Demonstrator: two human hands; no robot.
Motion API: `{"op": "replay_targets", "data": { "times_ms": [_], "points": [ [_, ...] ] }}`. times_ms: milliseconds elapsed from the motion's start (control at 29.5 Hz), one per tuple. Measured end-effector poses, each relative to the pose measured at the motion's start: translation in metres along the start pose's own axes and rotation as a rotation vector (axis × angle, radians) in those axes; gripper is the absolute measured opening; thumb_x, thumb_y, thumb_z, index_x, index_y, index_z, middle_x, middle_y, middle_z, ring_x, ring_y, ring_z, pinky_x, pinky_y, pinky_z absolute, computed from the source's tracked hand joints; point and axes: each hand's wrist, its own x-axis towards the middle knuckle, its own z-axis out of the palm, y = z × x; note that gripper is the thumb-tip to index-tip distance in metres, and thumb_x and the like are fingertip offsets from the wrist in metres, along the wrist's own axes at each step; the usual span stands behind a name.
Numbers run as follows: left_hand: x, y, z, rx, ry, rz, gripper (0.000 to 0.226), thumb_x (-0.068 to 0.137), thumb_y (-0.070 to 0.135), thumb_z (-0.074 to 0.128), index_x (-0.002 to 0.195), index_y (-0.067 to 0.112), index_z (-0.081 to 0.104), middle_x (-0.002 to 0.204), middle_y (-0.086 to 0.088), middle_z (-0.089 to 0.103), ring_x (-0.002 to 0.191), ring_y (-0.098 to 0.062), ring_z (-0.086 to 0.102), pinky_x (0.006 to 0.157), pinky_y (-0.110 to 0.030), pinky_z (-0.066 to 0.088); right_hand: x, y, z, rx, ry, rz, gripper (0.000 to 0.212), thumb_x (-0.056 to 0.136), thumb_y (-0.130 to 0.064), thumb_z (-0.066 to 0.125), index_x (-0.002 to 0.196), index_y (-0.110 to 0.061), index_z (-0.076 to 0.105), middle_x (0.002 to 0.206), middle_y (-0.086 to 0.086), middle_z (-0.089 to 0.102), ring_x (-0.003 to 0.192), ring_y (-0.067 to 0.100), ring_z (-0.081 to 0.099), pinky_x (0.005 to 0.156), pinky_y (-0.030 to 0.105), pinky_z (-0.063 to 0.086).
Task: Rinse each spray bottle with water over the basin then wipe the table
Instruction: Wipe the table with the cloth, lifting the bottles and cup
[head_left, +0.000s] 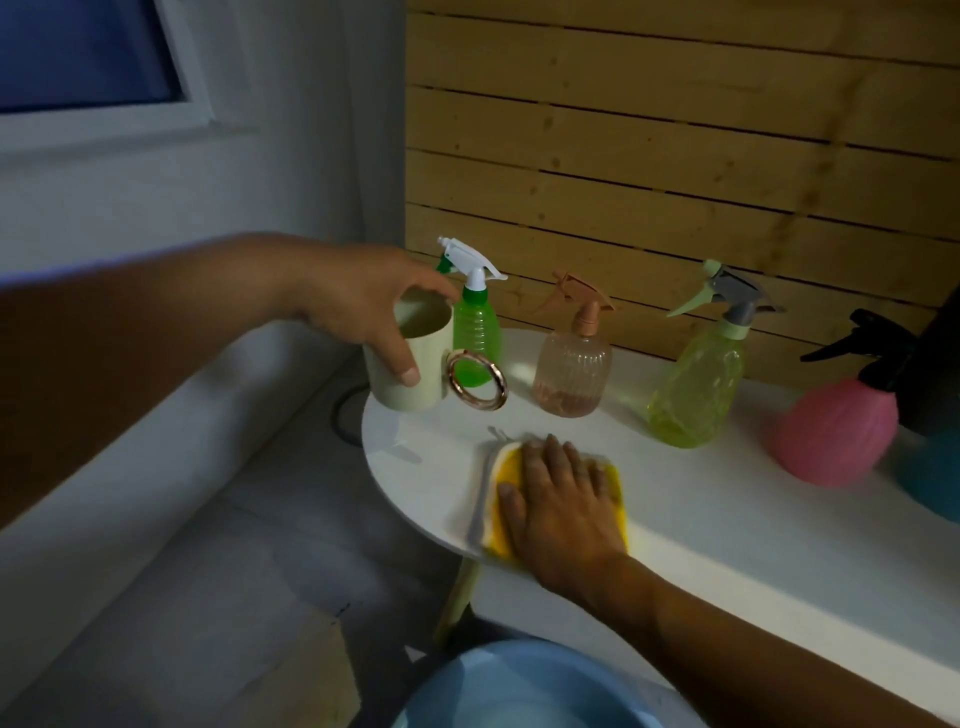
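Spray bottles: four on table; one cloth under right hand.

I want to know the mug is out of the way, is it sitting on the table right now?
No, the left hand holds the mug by its rim, lifted above the table.

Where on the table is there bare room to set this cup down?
Bare patch: the table's left end under the cup, between the green bottle and the cloth. Also the near strip right of the cloth. Crowded: the back row of bottles along the wall.
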Motion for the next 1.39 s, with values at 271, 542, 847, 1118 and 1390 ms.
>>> {"op": "replay_targets", "data": {
  "times_ms": [271, 542, 847, 1118, 1390],
  "points": [
    [0.000, -0.003, -0.013, 0.053, 0.020, 0.030, 0.099, 0.065, 0.036, 0.095, 0.150, 0.039, 0.044, 0.135, 0.017, 0.054, 0.118, -0.012, 0.055, 0.100, -0.031, 0.049, 0.078, -0.103, 0.010, 0.008, -0.054, -0.336, 0.070, 0.102, -0.065, 0.022, 0.161, -0.030, 0.012, 0.170, 0.004, 0.010, 0.156, 0.029, 0.005, 0.125, 0.053, -0.001],
    [0.010, -0.018, 0.012, 0.031, -0.048, 0.038, 0.099, 0.065, 0.032, 0.096, 0.150, 0.038, 0.044, 0.138, 0.016, 0.053, 0.121, -0.010, 0.054, 0.103, -0.031, 0.048, 0.057, -0.061, 0.015, -0.089, 0.014, -0.471, 0.082, 0.086, -0.078, 0.002, 0.158, -0.043, 0.017, 0.166, -0.001, 0.023, 0.154, 0.029, 0.015, 0.122, 0.055, 0.011],
    [0.002, -0.027, 0.058, 0.042, -0.157, -0.014, 0.101, 0.069, 0.025, 0.095, 0.153, 0.038, 0.040, 0.133, 0.013, 0.046, 0.126, -0.012, 0.048, 0.103, -0.026, 0.044, 0.032, 0.028, 0.000, -0.089, 0.002, -0.258, 0.088, 0.076, -0.081, -0.020, 0.158, -0.050, -0.004, 0.170, -0.011, -0.002, 0.157, 0.015, -0.003, 0.127, 0.043, -0.002],
    [-0.002, -0.030, 0.083, 0.022, -0.134, -0.017, 0.102, 0.070, 0.034, 0.093, 0.154, 0.045, 0.035, 0.155, 0.011, 0.038, 0.140, -0.016, 0.040, 0.114, -0.038, 0.040, 0.018, 0.042, 0.000, 0.013, 0.098, -0.151, 0.080, 0.085, -0.083, 0.001, 0.156, -0.050, 0.013, 0.169, -0.006, 0.009, 0.155, 0.020, 0.010, 0.127, 0.043, 0.013],
    [0.001, -0.031, 0.090, 0.044, -0.108, 0.009, 0.102, 0.072, 0.036, 0.092, 0.153, 0.047, 0.033, 0.156, 0.009, 0.037, 0.141, -0.017, 0.038, 0.115, -0.040, 0.040, 0.019, 0.063, -0.005, 0.073, 0.050, -0.407, 0.079, 0.091, -0.082, 0.015, 0.153, -0.039, 0.039, 0.162, -0.007, 0.031, 0.149, 0.015, 0.026, 0.124, 0.038, 0.018]
  ]
}}
